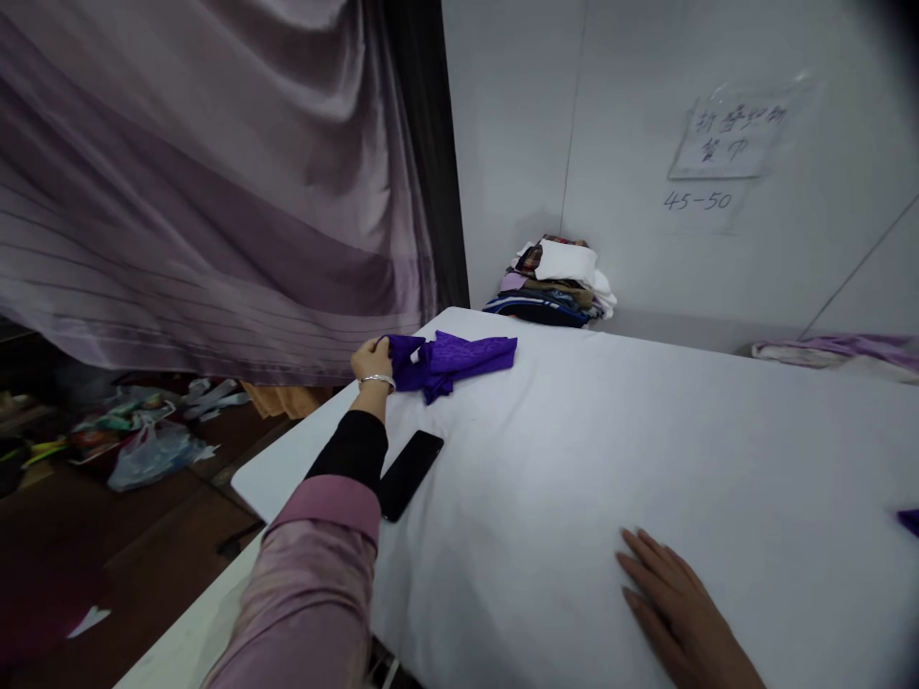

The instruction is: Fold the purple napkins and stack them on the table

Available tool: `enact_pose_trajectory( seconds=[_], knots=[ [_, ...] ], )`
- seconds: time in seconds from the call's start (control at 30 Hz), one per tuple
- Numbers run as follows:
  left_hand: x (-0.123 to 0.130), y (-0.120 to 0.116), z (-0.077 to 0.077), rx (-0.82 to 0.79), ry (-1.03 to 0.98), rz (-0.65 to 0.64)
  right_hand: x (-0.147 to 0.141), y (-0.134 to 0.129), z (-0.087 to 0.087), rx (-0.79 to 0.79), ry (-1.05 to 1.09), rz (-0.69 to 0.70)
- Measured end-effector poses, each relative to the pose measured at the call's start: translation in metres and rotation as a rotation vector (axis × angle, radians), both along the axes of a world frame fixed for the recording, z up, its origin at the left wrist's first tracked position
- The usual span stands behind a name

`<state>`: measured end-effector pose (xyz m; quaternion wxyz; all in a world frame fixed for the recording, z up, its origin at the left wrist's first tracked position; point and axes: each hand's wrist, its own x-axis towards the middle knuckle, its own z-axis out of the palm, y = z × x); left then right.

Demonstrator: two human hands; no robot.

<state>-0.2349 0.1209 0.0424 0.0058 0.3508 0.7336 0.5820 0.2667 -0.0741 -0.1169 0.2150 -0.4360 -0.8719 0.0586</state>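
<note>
My left hand (372, 361), with a silver bangle at the wrist, is closed on one end of a crumpled purple cloth garment (470, 354) near the far left corner of the table. A small white tag shows on the purple fabric. Flat on the white tabletop, my right hand (675, 608) rests with its fingers stretched out, touching only the white cloth. Below my left forearm lies a black phone (411, 474), partly behind the sleeve.
A white cloth covers the table (646, 440). Folded clothes (552, 282) are stacked beyond its far edge by the wall. Lilac fabric (847, 349) lies at the far right. A mauve curtain (287, 191) hangs at left, above plastic bags (154, 455) on the floor.
</note>
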Motion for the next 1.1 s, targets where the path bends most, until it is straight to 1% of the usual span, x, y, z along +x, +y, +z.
enact_pose_trajectory(
  seconds=[0.1,0.17,0.23,0.3,0.33,0.4,0.47,0.5,0.57,0.63,0.7,0.73,0.8,0.9,0.97,1.0,1.03,1.1],
  knots=[
    [0.017,-0.011,0.042,0.127,-0.07,-0.052,-0.002,0.0,0.002,-0.018,0.008,-0.012],
    [0.04,-0.025,0.071,0.24,-0.135,-0.167,-0.004,0.0,0.004,-0.036,0.024,-0.014],
    [0.069,-0.041,0.096,0.282,-0.141,-0.301,-0.006,0.002,0.007,-0.076,0.061,-0.015],
    [0.103,-0.058,0.113,0.261,-0.068,-0.405,-0.009,0.002,0.014,-0.144,0.133,-0.017],
    [0.121,-0.067,0.119,0.243,-0.008,-0.451,-0.01,0.001,0.02,-0.19,0.188,-0.029],
    [0.157,-0.083,0.123,0.198,0.154,-0.539,-0.015,-0.004,0.036,-0.299,0.332,-0.069],
    [0.194,-0.099,0.12,0.139,0.355,-0.6,-0.022,-0.014,0.057,-0.409,0.494,-0.096],
    [0.212,-0.106,0.117,0.105,0.455,-0.62,-0.026,-0.02,0.069,-0.435,0.562,-0.063],
    [0.245,-0.12,0.11,0.039,0.614,-0.657,-0.037,-0.031,0.092,-0.459,0.697,0.057],
    [0.275,-0.133,0.101,-0.015,0.692,-0.71,-0.046,-0.04,0.11,-0.482,0.838,0.159],
    [0.303,-0.142,0.092,-0.05,0.683,-0.777,-0.052,-0.046,0.12,-0.53,0.973,0.188],
    [0.315,-0.145,0.088,-0.061,0.653,-0.814,-0.053,-0.047,0.122,-0.559,1.045,0.165],
    [0.336,-0.144,0.079,-0.072,0.542,-0.906,-0.051,-0.047,0.118,-0.64,1.198,0.044],
    [0.358,-0.131,0.062,-0.067,0.218,-1.082,-0.036,-0.042,0.101,-0.831,1.448,-0.165],
    [0.364,-0.122,0.044,-0.072,0.005,-1.144,-0.02,-0.038,0.088,-0.947,1.591,-0.232],
    [0.365,-0.12,0.034,-0.088,-0.048,-1.15,-0.012,-0.037,0.082,-0.976,1.648,-0.262],
    [0.365,-0.12,0.022,-0.12,-0.051,-1.152,-0.003,-0.036,0.077,-0.987,1.691,-0.301],
    [0.362,-0.128,-0.004,-0.249,0.042,-1.18,0.013,-0.036,0.068,-0.984,1.739,-0.38]
  ],
)
